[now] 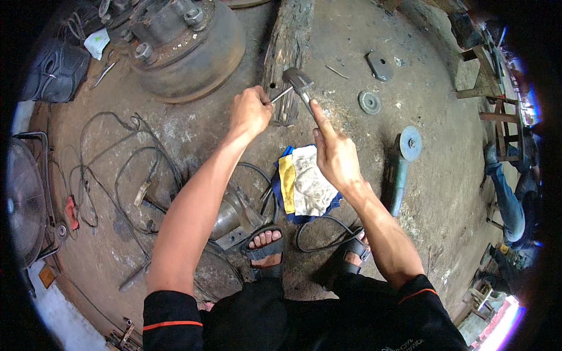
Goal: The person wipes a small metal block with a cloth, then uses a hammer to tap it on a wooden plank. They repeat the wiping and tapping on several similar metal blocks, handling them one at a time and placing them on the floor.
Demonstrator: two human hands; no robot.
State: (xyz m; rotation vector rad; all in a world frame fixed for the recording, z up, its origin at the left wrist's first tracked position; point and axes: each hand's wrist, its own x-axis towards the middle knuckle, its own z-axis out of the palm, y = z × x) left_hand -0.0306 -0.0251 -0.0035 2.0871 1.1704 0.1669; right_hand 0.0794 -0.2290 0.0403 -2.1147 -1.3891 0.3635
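Observation:
My left hand (250,112) is closed around a thin metal rod (283,94), whose free end points up and right toward the hammer. My right hand (339,155) grips a hammer (297,78) by its handle, with the index finger stretched along it. The hammer head is right beside the rod's end; whether they touch I cannot tell. Beneath both lies a weathered wooden beam (287,44) with a dark hole in it. Below my right hand, a white cloth (310,187) lies on yellow and blue cloth on the floor.
An angle grinder (401,169) and a round disc (369,102) lie at right, below a dark oval plate (379,66). A heavy hub-like casting (187,64) stands far left. Cables (120,202) snake toward my feet, near a metal cylinder (229,215). A fan (24,199) stands left.

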